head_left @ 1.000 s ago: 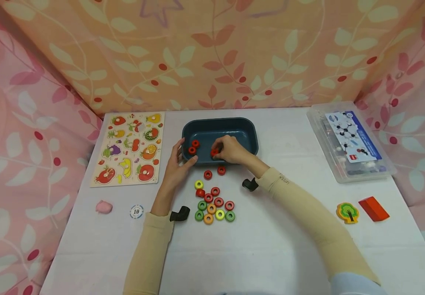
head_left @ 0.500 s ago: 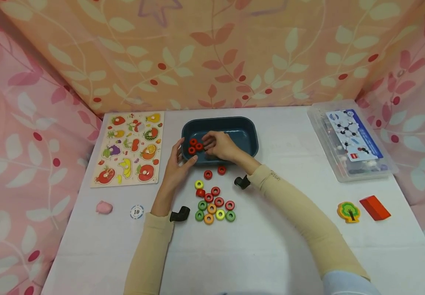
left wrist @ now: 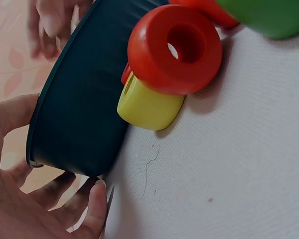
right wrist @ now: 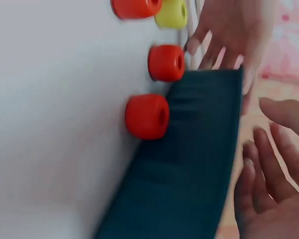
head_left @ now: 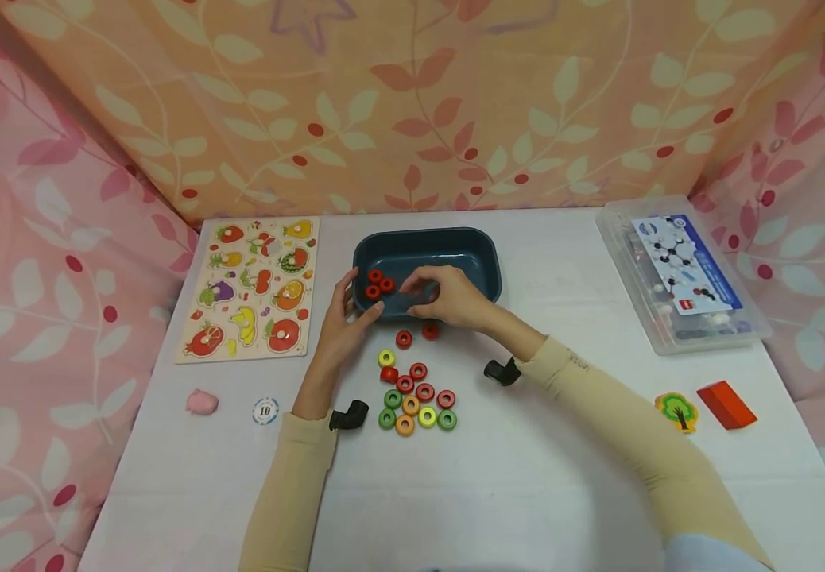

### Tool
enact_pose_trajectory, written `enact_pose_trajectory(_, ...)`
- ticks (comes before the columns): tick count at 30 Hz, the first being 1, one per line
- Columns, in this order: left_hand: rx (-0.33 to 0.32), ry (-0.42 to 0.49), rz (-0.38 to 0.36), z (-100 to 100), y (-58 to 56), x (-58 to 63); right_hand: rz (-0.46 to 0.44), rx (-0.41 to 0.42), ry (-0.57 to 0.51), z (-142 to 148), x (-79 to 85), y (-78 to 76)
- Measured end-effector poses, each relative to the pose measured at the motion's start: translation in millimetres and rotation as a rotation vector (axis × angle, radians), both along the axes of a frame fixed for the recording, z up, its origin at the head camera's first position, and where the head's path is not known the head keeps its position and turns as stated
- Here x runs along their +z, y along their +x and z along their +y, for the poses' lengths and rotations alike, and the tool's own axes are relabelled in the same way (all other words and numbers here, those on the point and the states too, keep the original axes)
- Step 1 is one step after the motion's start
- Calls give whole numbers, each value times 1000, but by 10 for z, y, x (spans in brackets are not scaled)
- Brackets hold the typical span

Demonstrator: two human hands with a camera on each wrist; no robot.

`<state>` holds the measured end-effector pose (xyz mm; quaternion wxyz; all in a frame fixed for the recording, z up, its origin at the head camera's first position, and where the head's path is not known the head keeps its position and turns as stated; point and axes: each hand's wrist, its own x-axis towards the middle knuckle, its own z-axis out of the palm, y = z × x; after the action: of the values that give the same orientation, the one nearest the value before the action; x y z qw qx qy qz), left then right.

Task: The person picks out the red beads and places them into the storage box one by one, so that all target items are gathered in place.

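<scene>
Tray: dark blue, upper middle of the frame (head_left: 473, 270); it stands on the white cloth (head_left: 498, 485).
Left hand: at the tray's left end (head_left: 343, 332); holds the near left corner, thumb at the near wall and fingers around the left end.
Right hand: over the tray's near edge, at the centre of the frame (head_left: 453, 300); thumb and fingers apart in a moderately wide gap, fingers loosely bent, nothing visible between them.
Rings in tray: 3 red rings (head_left: 392, 287), grouped in the tray's left part, between the 2 hands.
Rings on cloth: 14 loose rings (head_left: 418, 377), below the tray at the centre of the frame; 7 red, 3 green, 2 orange, 2 yellow. 2 of the red units lie near the tray's near wall.
Puzzle board: upper left, with fruit pictures (head_left: 244, 294).
Small items, left: pink toy (head_left: 202, 402) and a round chip marked 10 (head_left: 265, 411), below the board.
Clear case: upper right, tilted in the frame, with a printed label (head_left: 679, 266).
Small items, right: tree piece (head_left: 677, 411) and red block (head_left: 727, 404), side by side below the case.
Backdrop: leaf-patterned curtain across the top and both sides (head_left: 412, 103).
</scene>
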<state>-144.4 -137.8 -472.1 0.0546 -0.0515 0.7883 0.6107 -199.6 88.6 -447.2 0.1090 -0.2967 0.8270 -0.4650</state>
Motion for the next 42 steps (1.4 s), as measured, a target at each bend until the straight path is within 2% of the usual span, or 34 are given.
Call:
enact_pose_trajectory(2,-6,0,-9,23,34,123,35,4,-24,53,47,75)
enact_pose_trajectory(4,-7,-4,-8,29,43,166,47,22,-62,93,82,150)
enact_pose_trajectory(8,3,-4,-11,-14,-25,-8,-13,112,-78,135,43,287)
enact_pose_trajectory(12,10,-8,6,-53,-74,-173,-110,229,22,131,-87,412)
enact_pose_trajectory(16,20,-19,22,-60,-79,-208,-148,281,102,98,-259,494)
enact_pose_trajectory(22,20,-15,26,-57,-74,-208,-129,255,131,76,-445,535)
enact_pose_trajectory(27,18,-10,28,-59,-73,-222,-102,240,153,78,-427,525)
enact_pose_trajectory(30,14,-9,20,-59,-71,-218,-87,229,147,86,-338,490)
enact_pose_trajectory(33,8,-5,9,-49,-60,-172,-95,225,95,108,-204,431)
enact_pose_trajectory(38,0,-24,-15,-9,-29,-36,-95,165,1,156,4,275)
enact_pose_trajectory(42,6,-27,-30,-12,-36,-68,-61,76,-58,199,59,84)
